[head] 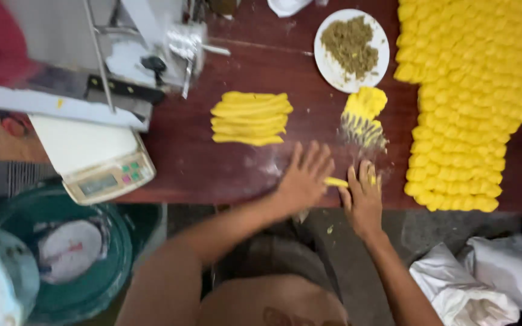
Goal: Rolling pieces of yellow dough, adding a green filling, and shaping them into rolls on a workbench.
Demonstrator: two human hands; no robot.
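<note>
Both hands lie flat, fingers spread, on the dark red wooden table: left hand and right hand press one small yellow dough roll between them, seemingly to shape it. Beyond that roll lies one stack of yellow dough strips, one partly cut yellow dough lump, then one white plate of greenish filling. Right of the roll, many shaped yellow pieces lie in rows.

Left hand flat, palm down, fingers spread and extended forward, right hand flat beside it, fingers together, both forearms bare, angled inward
</note>
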